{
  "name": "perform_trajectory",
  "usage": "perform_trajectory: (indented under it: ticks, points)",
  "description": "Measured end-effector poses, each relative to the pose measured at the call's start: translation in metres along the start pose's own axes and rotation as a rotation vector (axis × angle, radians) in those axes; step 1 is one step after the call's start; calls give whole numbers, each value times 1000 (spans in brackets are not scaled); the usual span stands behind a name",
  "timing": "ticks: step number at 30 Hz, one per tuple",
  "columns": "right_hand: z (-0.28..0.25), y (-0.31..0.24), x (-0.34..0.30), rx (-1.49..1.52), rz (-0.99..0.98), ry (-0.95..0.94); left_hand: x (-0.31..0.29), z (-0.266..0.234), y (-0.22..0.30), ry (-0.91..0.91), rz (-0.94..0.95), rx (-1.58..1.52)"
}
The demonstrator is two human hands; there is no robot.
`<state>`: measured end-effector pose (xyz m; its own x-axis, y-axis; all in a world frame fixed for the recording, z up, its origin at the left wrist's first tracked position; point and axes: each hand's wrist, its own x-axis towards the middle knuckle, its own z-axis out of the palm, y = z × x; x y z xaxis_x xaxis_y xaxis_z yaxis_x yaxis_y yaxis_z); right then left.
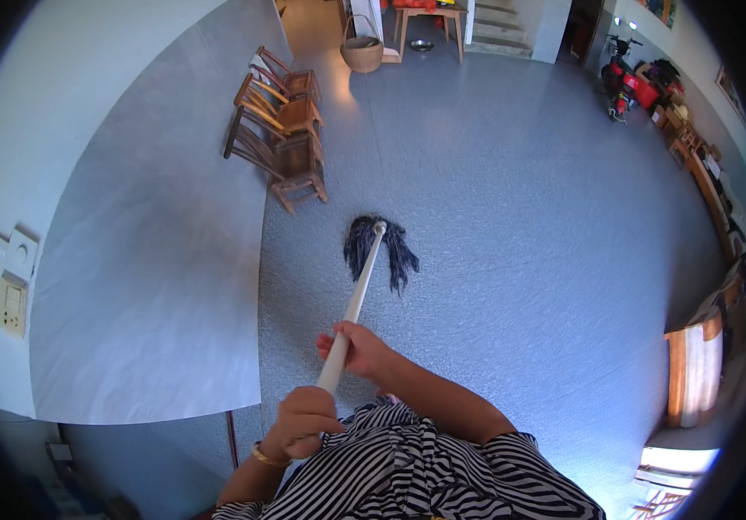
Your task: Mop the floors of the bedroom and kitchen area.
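A string mop with dark strands [361, 247] and a long pale handle [355, 303] stretches away from me, its head resting on the blue-grey floor. Around the upper end of the handle, close to my body, my left hand [303, 419] is closed in a fist; a gold-coloured bangle circles that wrist. Further down the handle my right hand [359, 348] grips it, with the forearm reaching in from the right. The very top of the handle is hidden by my left hand.
Small wooden chairs [290, 156] stand in a row ahead to the left, beside a grey wall panel [156, 260]. Far back are a wicker basket [361, 57], a wooden table [429, 12], a metal bowl [421, 45] and stairs [498, 30]. A red scooter [620, 82] and piled goods line the right wall.
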<state>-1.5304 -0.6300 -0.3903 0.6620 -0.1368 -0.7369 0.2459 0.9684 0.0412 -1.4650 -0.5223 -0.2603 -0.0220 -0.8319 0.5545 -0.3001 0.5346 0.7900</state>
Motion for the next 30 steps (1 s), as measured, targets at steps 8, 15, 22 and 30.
perform_trajectory:
  ticks: [8, 15, 22, 30]
  points:
    - [1, -130, 82, 59, -63, 69, 82, 37, -134, -130, 73, -43]
    - [18, -267, 160, 24, -29, 23, 168, 55, -239, -63, -101, 68]
    - [65, -383, 227, -88, -80, 140, 281, 46, -308, 170, -591, -113]
    - [111, -447, 316, -199, -72, 135, 321, 4, -424, 817, -1396, -1449]
